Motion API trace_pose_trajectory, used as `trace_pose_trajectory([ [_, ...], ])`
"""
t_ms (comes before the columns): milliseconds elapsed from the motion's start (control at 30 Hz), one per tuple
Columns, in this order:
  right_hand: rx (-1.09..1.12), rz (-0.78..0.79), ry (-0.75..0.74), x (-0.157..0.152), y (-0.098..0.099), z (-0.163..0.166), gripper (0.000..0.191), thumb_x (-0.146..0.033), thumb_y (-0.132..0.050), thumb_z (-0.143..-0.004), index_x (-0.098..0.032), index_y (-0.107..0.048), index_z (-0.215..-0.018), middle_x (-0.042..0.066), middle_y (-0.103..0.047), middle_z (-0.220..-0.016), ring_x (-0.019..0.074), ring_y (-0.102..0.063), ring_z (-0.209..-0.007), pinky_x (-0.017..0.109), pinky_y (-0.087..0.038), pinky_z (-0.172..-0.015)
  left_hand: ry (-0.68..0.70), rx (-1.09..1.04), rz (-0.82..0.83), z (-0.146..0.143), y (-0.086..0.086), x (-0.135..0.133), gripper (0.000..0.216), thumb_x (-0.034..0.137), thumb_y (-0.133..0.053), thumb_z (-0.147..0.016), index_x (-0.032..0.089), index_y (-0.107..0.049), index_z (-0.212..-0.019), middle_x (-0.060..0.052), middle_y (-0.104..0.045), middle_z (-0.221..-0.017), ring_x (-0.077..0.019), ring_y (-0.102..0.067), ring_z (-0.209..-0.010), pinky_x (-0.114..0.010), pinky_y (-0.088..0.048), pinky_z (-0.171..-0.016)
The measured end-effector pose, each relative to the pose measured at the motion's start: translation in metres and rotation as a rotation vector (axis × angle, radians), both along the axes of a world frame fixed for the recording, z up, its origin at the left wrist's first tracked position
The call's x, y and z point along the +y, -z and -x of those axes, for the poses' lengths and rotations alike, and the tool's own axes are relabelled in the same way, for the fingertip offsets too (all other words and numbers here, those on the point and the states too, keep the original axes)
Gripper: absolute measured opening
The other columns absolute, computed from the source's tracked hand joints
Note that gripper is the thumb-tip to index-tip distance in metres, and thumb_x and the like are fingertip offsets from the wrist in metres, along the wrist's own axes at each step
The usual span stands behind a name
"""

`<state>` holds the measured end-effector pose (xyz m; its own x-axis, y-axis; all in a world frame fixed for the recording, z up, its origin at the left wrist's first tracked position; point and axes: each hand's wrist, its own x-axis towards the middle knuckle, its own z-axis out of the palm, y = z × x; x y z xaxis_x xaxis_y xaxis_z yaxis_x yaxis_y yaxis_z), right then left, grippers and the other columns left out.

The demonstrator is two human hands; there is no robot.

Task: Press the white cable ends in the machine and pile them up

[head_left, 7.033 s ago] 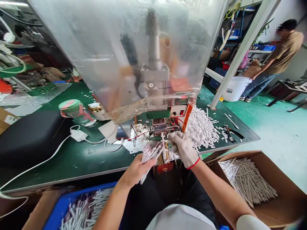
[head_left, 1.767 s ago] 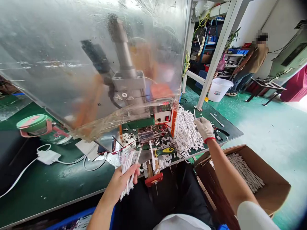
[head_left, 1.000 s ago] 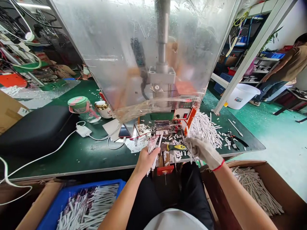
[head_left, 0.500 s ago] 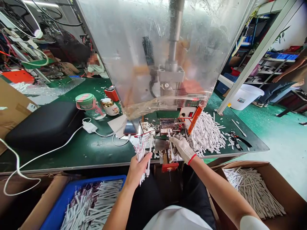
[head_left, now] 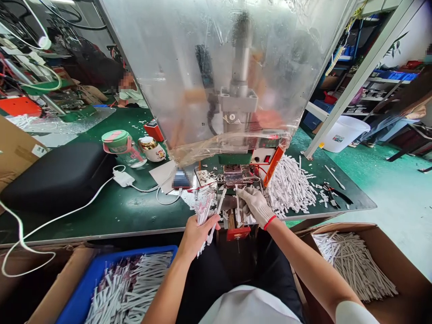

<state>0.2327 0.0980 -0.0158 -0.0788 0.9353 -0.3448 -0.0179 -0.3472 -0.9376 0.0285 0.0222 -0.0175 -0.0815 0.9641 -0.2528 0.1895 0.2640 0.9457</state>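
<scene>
- Pneumatic press (head_left: 241,67): steel cylinder behind a clear plastic sheet (head_left: 189,94), standing on a green workbench (head_left: 101,220).
- Left hand (head_left: 199,238): bare, clenched around a bundle of white sticks (head_left: 204,211), pink-marked at the upper ends, just in front of the press and to its left.
- Right hand (head_left: 254,207): white knit glove with red cuff, fingers curled, just in front of the press base. Cannot tell whether it grips anything.
- Red block (head_left: 238,233): directly in front of the press, between the hands, at the bench edge.
- Mound of loose white sticks (head_left: 290,186): on the bench, right of the press, beside the right hand.
- Blue crate (head_left: 77,297): in front of the press and to its left, below bench level, filled with pink-marked sticks.
- Cardboard box (head_left: 340,227): in front of the press and to its right, holding plain white sticks.
- Tumbler with green lid (head_left: 118,140) and gold-lidded jar (head_left: 151,149): on the bench, left of the press.
- White bucket (head_left: 344,133): on the floor, behind the press and to its right.
</scene>
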Motion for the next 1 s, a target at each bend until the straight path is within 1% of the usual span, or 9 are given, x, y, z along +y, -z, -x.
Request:
trace_pose_trajectory([
  [167,0.036,-0.235,-0.109,-0.011,-0.018,-0.002,0.042,-0.058,-0.069,-0.081,-0.019,-0.053,-0.082,-0.004,-0.057,-0.061,0.0077,-0.048,-0.040,0.019,-0.037,-0.037,0.109,0.069,-0.019,-0.009,-0.002,0.011,0.045,0.056,-0.069,-0.077,0.017,-0.066,-0.055,0.001,-0.050,-0.047,-0.0095,-0.037,-0.041,-0.024,-0.029,-0.043],
  [300,0.023,-0.244,-0.137,-0.020,-0.024,0.004,0.040,-0.052,-0.069,-0.082,-0.018,-0.053,-0.070,-0.003,-0.054,-0.056,0.0071,-0.046,-0.040,0.019,-0.034,-0.037,0.241,0.095,-0.087,-0.018,-0.006,0.019,0.048,0.054,-0.065,-0.082,0.019,-0.055,-0.050,0.003,-0.045,-0.045,-0.0104,-0.039,-0.043,-0.024,-0.031,-0.046],
  [433,0.162,-0.200,0.140,-0.005,-0.027,-0.029,0.037,-0.051,-0.068,-0.080,-0.019,-0.051,-0.072,-0.003,-0.052,-0.056,0.0064,-0.040,-0.040,0.019,-0.031,-0.036,0.284,-0.010,-0.120,-0.012,-0.008,0.018,0.043,0.055,-0.071,-0.077,0.020,-0.055,-0.057,0.003,-0.047,-0.051,-0.0124,-0.041,-0.052,-0.024,-0.034,-0.050],
  [567,-0.021,-0.354,0.533,0.029,-0.026,-0.118,0.027,-0.044,-0.064,-0.080,-0.018,-0.056,-0.085,-0.001,-0.058,-0.070,0.0095,-0.051,-0.052,0.020,-0.040,-0.045,0.159,0.004,-0.089,-0.001,0.003,0.014,0.055,0.064,-0.067,-0.076,0.023,-0.044,-0.049,0.005,-0.037,-0.046,-0.0122,-0.034,-0.048,-0.025,-0.031,-0.049],
  [667,-0.562,-0.246,0.417,0.054,-0.017,-0.170,0.021,-0.033,-0.063,-0.078,-0.016,-0.065,-0.090,0.001,-0.062,-0.071,0.0138,-0.059,-0.063,0.022,-0.043,-0.056,0.085,0.161,-0.079,-0.007,0.011,0.019,0.061,0.065,-0.063,-0.077,0.024,-0.035,-0.041,0.004,-0.034,-0.041,-0.0137,-0.037,-0.047,-0.027,-0.035,-0.052],
  [733,-0.772,-0.158,0.317,0.069,-0.011,-0.182,0.019,-0.032,-0.065,-0.079,-0.014,-0.069,-0.086,0.005,-0.064,-0.070,0.0165,-0.061,-0.071,0.023,-0.043,-0.062,0.052,0.254,-0.083,-0.020,0.011,0.026,0.049,0.063,-0.065,-0.076,0.023,-0.054,-0.050,0.003,-0.044,-0.044,-0.0159,-0.042,-0.047,-0.028,-0.038,-0.054],
  [800,-0.793,-0.108,0.276,0.081,-0.008,-0.180,0.022,-0.033,-0.070,-0.080,-0.011,-0.070,-0.082,0.009,-0.066,-0.075,0.0196,-0.063,-0.080,0.025,-0.045,-0.067,0.049,0.289,-0.113,-0.034,0.006,0.034,0.039,0.059,-0.066,-0.075,0.021,-0.072,-0.077,0.000,-0.061,-0.057,-0.0189,-0.051,-0.052,-0.029,-0.042,-0.058],
  [867,-0.734,-0.091,0.276,0.091,-0.010,-0.175,0.027,-0.035,-0.073,-0.083,-0.008,-0.070,-0.085,0.013,-0.068,-0.082,0.0212,-0.064,-0.085,0.027,-0.048,-0.072,0.073,0.303,-0.119,-0.047,0.002,0.041,0.043,0.058,-0.064,-0.077,0.020,-0.075,-0.094,-0.002,-0.068,-0.067,-0.0215,-0.058,-0.059,-0.030,-0.044,-0.061],
  [1000,-0.625,-0.109,0.270,0.096,-0.020,-0.174,0.031,-0.041,-0.065,-0.096,-0.011,-0.067,-0.104,0.008,-0.067,-0.098,0.0177,-0.065,-0.085,0.032,-0.054,-0.076,0.052,0.355,-0.043,-0.059,0.001,0.048,0.040,0.058,-0.061,-0.079,0.020,-0.068,-0.069,0.001,-0.055,-0.052,-0.0200,-0.053,-0.054,-0.028,-0.039,-0.054],
])
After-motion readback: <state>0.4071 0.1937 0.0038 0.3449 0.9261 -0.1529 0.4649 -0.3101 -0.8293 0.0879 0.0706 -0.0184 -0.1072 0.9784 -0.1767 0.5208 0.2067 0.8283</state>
